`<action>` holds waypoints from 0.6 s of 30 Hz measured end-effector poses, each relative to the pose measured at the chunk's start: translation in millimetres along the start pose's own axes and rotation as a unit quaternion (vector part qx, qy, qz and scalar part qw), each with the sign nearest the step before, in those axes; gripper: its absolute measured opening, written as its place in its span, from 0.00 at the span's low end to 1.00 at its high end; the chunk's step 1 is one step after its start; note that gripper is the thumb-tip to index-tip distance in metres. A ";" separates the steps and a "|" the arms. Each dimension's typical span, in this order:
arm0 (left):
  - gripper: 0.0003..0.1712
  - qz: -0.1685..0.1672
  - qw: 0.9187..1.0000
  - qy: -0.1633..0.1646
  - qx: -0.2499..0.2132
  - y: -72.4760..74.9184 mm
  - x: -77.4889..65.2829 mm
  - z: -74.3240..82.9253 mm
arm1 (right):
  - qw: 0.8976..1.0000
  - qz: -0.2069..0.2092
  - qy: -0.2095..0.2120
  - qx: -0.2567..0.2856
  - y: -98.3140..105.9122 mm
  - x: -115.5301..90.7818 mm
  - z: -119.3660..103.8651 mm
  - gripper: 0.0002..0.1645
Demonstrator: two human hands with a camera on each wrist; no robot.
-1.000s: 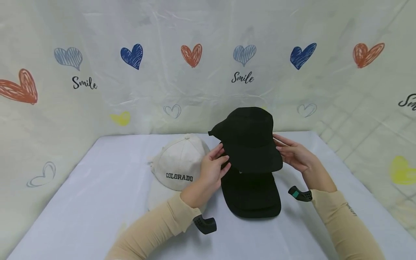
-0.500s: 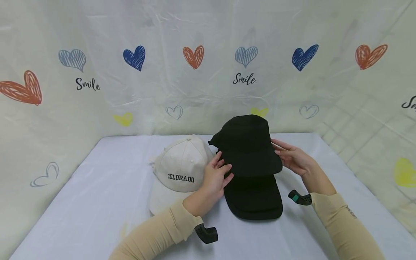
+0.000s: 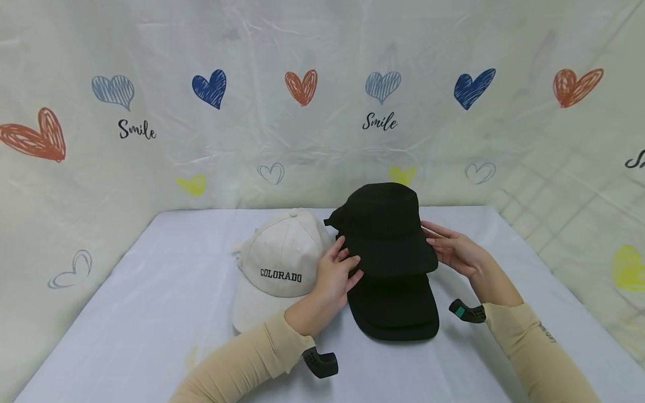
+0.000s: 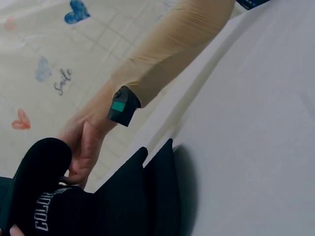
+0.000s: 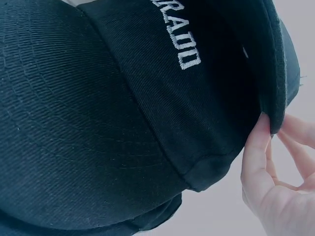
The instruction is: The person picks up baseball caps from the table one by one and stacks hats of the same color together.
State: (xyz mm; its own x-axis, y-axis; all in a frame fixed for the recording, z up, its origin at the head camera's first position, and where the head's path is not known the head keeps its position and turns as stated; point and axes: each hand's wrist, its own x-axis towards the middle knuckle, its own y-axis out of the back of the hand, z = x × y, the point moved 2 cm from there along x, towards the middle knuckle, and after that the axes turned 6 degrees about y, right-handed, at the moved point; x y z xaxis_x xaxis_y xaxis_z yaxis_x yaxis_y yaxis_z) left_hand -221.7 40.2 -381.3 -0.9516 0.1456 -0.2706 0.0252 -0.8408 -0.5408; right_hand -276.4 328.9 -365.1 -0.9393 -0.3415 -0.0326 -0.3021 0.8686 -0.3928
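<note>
A plain black cap (image 3: 385,218), brim toward me, is held tilted above more black caps stacked on the table (image 3: 395,308). At its left edge, my left hand (image 3: 335,274) grips it near the brim. My right hand (image 3: 461,252) pinches the right edge; in the right wrist view its thumb and fingers (image 5: 257,142) close on the brim. Beneath it, white COLORADO lettering shows on a lower black cap (image 5: 162,98). Two stacked brims (image 4: 123,191) stick out in the left wrist view. The raised cap hides most of the lower crowns.
Left of the black stack lies a cream cap (image 3: 284,252) lettered COLORADO, partly behind my left hand and forearm. A white cloth covers the table (image 3: 151,302). Behind it hangs a pale backdrop (image 3: 322,140) printed with hearts and "Smile".
Both hands have lowered the top black cap toward the stack, mostly in the first half second and slightly since. The cream cap stays put; the head view has shifted a little.
</note>
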 end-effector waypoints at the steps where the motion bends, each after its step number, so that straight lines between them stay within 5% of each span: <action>1: 0.39 0.000 1.000 0.000 0.000 0.2 0.2 -0.1 | 1.000 0.000 0.000 0.001 -0.1 0.0 0.2 0.30; 18: 0.37 0.001 1.000 0.015 0.015 4.0 -9.6 -4.3 | 1.000 -0.021 0.000 -0.003 6.1 -11.9 7.9 0.27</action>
State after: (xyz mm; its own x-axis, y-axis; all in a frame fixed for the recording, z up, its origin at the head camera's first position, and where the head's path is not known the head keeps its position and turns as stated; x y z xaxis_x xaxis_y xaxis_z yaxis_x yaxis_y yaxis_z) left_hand -211.2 37.7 -384.3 -0.9420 0.1591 -0.2956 0.0172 -0.8566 -0.5157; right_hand -265.9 335.4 -374.4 -0.9260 -0.3773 -0.0154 -0.3422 0.8558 -0.3879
